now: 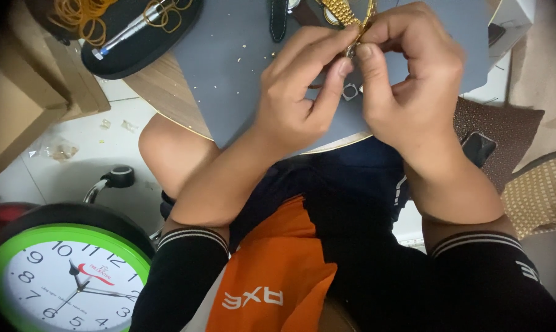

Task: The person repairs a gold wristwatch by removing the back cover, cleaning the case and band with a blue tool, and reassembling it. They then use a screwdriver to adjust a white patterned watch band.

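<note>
My left hand (299, 92) and my right hand (410, 80) meet above a grey work mat (228, 61). Both pinch a gold metal watch bracelet (345, 13) between thumb and fingertips; its links run up past the frame's top edge. The part held between the fingertips is mostly hidden. A small square metal piece (350, 91) lies on the mat just under my hands. A dark leather strap (278, 18) lies on the mat to the left of the bracelet.
A black tray (139, 46) with rubber bands (81, 15) and a silver pen-like tool (127, 31) sits at the upper left. A green-rimmed wall clock (66, 280) lies at the lower left. A brown cushion with a dark phone (477, 147) is at the right. Cardboard boxes (19, 98) stand left.
</note>
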